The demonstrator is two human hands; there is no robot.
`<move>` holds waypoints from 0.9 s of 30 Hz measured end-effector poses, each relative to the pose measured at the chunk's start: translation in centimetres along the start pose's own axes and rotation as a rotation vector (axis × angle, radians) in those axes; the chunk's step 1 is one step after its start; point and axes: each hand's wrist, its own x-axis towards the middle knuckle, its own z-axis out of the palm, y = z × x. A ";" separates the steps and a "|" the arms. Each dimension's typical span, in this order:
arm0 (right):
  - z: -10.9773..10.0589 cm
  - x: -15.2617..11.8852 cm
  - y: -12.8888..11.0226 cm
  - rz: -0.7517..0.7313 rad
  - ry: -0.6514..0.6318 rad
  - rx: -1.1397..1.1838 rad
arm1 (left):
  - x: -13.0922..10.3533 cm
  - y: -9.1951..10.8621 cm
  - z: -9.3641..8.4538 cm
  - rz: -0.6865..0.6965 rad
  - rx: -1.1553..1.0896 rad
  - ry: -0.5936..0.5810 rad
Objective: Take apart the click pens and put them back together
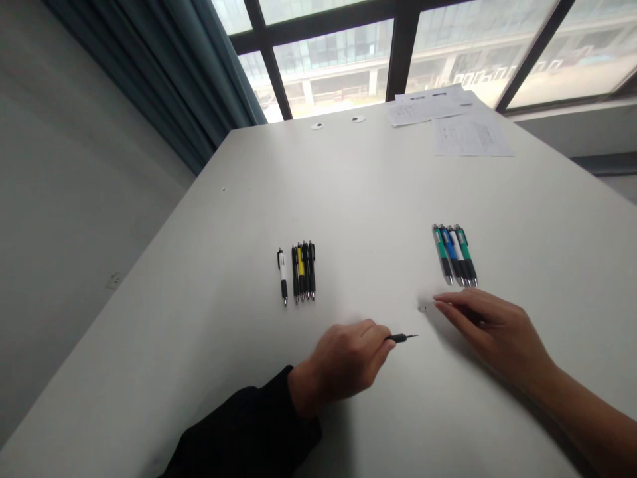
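Pen [398, 338] with bared tip [413, 336]

Gripped in the left hand [351, 358] over the tabletop [348, 192], it could bend if knocked. The right hand [497, 332] is nearly pinched together, contents unclear; brushing the small piece [423, 309] beside it could lose it.

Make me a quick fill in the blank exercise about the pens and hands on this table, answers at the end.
1. The pen part held in the left hand is coloured ____.
2. The row of pens beyond the right hand contains ____ pens.
3. In that row, between the leftmost green pen and the white pen, lies a ____ pen.
4. Left of the group with the yellow pen, one pen with a ____ barrel lies apart.

Missing words: black; four; blue; white.
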 end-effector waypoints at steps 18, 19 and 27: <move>-0.5 -0.2 -0.6 -0.115 -0.145 0.030 | 0.1 0.0 0.1 0.020 0.022 0.001; -0.5 -0.4 -0.9 -0.162 -0.188 0.078 | 0.0 0.0 0.1 0.028 0.027 0.003; -0.4 -0.5 -1.6 -0.349 -0.376 0.119 | 0.0 0.0 0.2 0.092 0.087 0.011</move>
